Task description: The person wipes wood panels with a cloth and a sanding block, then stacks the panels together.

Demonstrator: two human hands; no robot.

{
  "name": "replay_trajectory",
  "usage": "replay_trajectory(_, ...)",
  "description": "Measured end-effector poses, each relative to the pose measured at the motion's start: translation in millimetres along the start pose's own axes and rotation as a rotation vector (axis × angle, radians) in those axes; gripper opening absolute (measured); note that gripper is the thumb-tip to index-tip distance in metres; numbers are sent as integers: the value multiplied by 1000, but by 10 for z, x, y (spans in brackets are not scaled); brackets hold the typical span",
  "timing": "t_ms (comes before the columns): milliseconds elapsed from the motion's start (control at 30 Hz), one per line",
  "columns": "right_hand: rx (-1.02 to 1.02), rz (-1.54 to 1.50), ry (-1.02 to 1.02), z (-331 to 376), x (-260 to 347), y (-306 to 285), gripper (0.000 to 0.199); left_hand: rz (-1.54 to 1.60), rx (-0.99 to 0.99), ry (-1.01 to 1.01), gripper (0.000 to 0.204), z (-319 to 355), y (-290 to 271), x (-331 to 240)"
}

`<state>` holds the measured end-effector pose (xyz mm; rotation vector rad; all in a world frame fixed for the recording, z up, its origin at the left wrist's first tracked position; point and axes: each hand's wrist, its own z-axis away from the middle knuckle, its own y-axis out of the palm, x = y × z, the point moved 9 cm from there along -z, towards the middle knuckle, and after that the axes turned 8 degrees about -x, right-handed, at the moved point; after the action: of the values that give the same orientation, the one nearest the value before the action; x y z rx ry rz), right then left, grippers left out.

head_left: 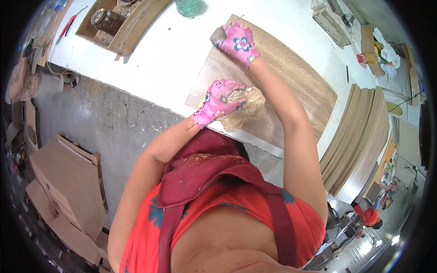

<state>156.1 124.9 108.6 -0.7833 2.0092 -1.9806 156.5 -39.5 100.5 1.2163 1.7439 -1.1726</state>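
A wood-grain panel (pixel 291 75) lies flat on the white worktable (pixel 150 73). Both my hands wear pink flowered gloves. My left hand (pixel 220 101) is closed around a crumpled beige cloth (pixel 251 107), near the table's front edge and over the panel's left part. Farther off, at the panel's far left corner, my right hand (pixel 238 42) grips a small grey block (pixel 217 35) whose exact kind I cannot make out. The fingers around the block are partly hidden by the glove's back.
A stack of panels (pixel 357 136) stands to the right. At the far left are a cardboard tray (pixel 132 34) with a dark jar (pixel 107 22) and red-handled pliers (pixel 68 26). A green glass container (pixel 188 6) sits at the back. Cardboard boxes (pixel 68 182) occupy the floor at left.
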Motion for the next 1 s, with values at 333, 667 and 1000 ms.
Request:
replay_trajectory(333,82,-183,401,-551,-901,112,43,85,16,-86,28,59,85,132)
replay_trajectory(667,-152,53,647,1072,-2555,-516,47,20,27,-152,28,76,149,174)
replay_trajectory(1000,-550,438,1299,3721,-4454,-1339,48,-48,29,-285,25,82,69,302)
